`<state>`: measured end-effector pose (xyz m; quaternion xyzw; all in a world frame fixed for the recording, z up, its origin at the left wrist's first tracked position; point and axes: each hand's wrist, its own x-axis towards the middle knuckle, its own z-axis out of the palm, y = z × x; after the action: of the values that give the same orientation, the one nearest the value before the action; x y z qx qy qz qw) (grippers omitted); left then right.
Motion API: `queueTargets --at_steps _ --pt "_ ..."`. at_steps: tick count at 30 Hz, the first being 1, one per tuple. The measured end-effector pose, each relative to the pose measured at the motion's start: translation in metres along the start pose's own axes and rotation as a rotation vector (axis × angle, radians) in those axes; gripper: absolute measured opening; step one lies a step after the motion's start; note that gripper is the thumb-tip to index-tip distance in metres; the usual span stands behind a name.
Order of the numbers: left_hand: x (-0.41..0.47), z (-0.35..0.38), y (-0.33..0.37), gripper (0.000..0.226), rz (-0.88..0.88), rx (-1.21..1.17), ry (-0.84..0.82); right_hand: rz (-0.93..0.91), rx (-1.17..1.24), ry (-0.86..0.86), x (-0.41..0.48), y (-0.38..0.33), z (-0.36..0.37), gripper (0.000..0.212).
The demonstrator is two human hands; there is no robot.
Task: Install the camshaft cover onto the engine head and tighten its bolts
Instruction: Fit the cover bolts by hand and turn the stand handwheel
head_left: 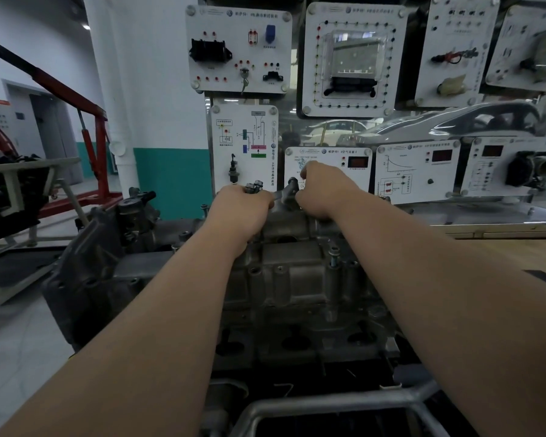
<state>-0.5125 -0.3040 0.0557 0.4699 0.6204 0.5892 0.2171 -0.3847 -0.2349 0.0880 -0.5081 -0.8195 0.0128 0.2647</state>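
The display panels point(327, 165) stand close behind the far end of the camshaft cover point(290, 272). There my left hand point(240, 209), gripping loose bolts point(253, 186), and my right hand point(320, 190) crowd together beside a metal stub point(292, 186). An upright bolt point(333, 257) stands proud on the cover's right side, just beside my right forearm. A black-capped fitting point(136, 205) rises at the engine's left. I have open passage over the cover's middle between my forearms, and over the wooden bench point(501, 257) on my right. The stand rail point(328, 402) crosses nearest me.
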Motion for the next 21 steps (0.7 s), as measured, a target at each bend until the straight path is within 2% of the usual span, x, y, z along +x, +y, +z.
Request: queueTargets --at_steps 3,8,11,13,15,17,21 --pt "0.000 -0.001 -0.001 0.015 -0.005 0.006 0.003 -0.016 -0.023 -0.027 0.000 0.000 0.002 0.041" --pt "0.000 0.000 0.000 0.017 -0.014 0.015 0.001 -0.010 -0.184 0.034 0.000 0.001 0.003 0.032" --pt "-0.001 0.000 0.003 0.012 -0.039 0.008 -0.026 -0.001 -0.185 0.034 0.000 0.000 0.003 0.032" --pt "-0.002 -0.001 0.004 0.012 -0.038 0.007 -0.058 -0.039 -0.064 0.107 -0.001 -0.002 0.001 0.035" --pt "-0.003 -0.001 0.003 0.017 -0.007 0.016 -0.078 -0.127 0.273 0.170 -0.006 -0.006 -0.002 0.026" --pt "-0.004 -0.002 0.003 0.020 0.030 0.014 -0.105 -0.191 0.638 0.087 -0.015 -0.014 -0.004 0.010" --pt "-0.006 -0.002 0.003 0.020 0.075 -0.032 -0.171 -0.176 0.769 -0.114 -0.023 -0.018 -0.003 0.012"
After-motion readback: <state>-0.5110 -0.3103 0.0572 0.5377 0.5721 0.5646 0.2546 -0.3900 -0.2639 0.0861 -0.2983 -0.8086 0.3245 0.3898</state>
